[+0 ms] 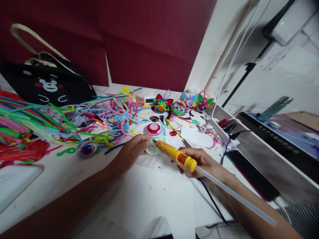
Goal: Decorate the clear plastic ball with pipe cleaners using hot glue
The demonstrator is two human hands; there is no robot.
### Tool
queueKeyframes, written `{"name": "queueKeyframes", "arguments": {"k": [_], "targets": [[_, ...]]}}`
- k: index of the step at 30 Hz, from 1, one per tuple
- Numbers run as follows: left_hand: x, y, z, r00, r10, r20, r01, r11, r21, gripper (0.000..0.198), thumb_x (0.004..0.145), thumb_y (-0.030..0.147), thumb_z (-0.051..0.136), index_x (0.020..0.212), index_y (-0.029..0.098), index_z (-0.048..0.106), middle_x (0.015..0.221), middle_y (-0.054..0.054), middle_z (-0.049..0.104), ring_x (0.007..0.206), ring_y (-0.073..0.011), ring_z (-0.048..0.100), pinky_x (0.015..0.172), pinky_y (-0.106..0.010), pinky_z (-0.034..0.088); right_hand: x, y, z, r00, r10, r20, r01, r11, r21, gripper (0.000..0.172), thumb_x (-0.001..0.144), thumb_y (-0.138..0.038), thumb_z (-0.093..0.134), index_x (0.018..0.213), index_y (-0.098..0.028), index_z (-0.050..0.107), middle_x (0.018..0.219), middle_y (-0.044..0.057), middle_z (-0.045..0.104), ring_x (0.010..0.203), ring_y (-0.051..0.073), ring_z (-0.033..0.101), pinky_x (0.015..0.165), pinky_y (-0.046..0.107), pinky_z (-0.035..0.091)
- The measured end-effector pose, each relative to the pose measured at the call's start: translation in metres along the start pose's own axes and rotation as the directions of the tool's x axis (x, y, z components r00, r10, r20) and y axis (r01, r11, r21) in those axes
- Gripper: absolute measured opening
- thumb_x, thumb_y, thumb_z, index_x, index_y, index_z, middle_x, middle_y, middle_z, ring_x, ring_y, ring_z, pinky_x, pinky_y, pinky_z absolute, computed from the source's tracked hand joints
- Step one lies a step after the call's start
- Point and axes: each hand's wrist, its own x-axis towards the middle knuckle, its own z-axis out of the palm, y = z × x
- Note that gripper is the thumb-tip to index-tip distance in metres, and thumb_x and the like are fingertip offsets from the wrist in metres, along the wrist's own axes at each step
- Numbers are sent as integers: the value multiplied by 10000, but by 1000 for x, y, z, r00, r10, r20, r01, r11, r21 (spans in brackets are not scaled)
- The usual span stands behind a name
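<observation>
On the white table (pixel 63 174) lies a big heap of fuzzy sticks (pixel 30 127). A yellow glue gun (pixel 175 155) sits tight in the right hand (pixel 200 160). The left hand (pixel 136 146) pinches a little round toy (pixel 153 129) near the gun's tip.

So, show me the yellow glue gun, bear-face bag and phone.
Yellow glue gun (pixel 172 153): head view, on its body.
Bear-face bag (pixel 53 89): head view, on its front panel.
Phone (pixel 252 175): head view, on its dark upward face.

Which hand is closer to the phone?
Right. The right hand, holding the yellow glue gun, is left of the phone; the left hand is farther left.
</observation>
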Motion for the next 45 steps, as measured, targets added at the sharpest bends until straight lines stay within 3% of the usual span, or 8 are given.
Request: {"name": "queueKeyframes", "arguments": {"k": [27, 45], "targets": [[3, -4, -1, 1000, 23, 12, -23, 1000, -20, 425, 763, 552, 650, 1005, 204, 682, 1234, -83, 628, 1138, -316, 577, 862, -402, 538, -3, 2, 3, 998, -7, -58, 7, 1000, 4, 420, 636, -404, 820, 967, -179, 691, 806, 25, 612, 737, 149, 537, 639, 260, 443], [4, -7, -1, 1000, 18, 17, -18, 1000, -5, 366, 791, 543, 634, 934, 206, 651, 1313, -70, 594, 1153, -304, 576, 878, -387, 529, -4, 0, 3, 998, 46, -52, -45, 999, 30, 331, 645, -240, 821, 936, -180, 676, 798, -11, 604, 689, 97, 532, 597, 200, 399]]}}
